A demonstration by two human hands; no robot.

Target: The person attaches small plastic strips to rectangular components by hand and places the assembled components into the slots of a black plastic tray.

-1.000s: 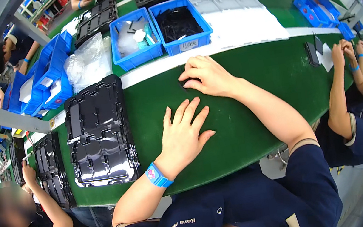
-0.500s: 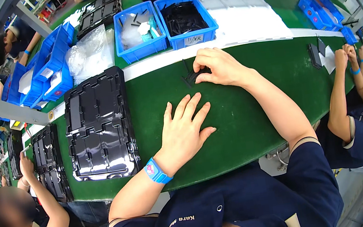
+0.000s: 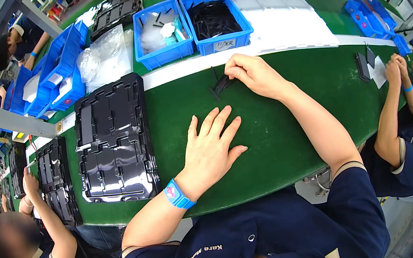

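Several slim black strips [image 3: 219,88] lie in a small loose pile on the green table, below the blue bins. My right hand [image 3: 253,76] is at the right side of this pile, thumb and forefinger pinched together at the end of a black strip. The fingers partly cover that piece. Flat on the table to the lower left rests my left hand [image 3: 210,147], palm down with its fingers spread, touching only the tabletop. A blue band [image 3: 178,194] circles the left wrist. Left of this hand stands a stack of glossy black moulded trays [image 3: 114,142].
Beyond the pile are a blue bin of black strips [image 3: 251,33] and a blue bin of clear bags [image 3: 139,55]. White sheets [image 3: 284,25] lie to their right, plastic bags [image 3: 102,62] to their left. Co-workers sit on both sides, one arm [image 3: 391,108] at the right.
My right hand has shifted slightly right, and its curled fingers have come together at the edge of the strip pile. The left hand keeps its place. The view has tilted a little.
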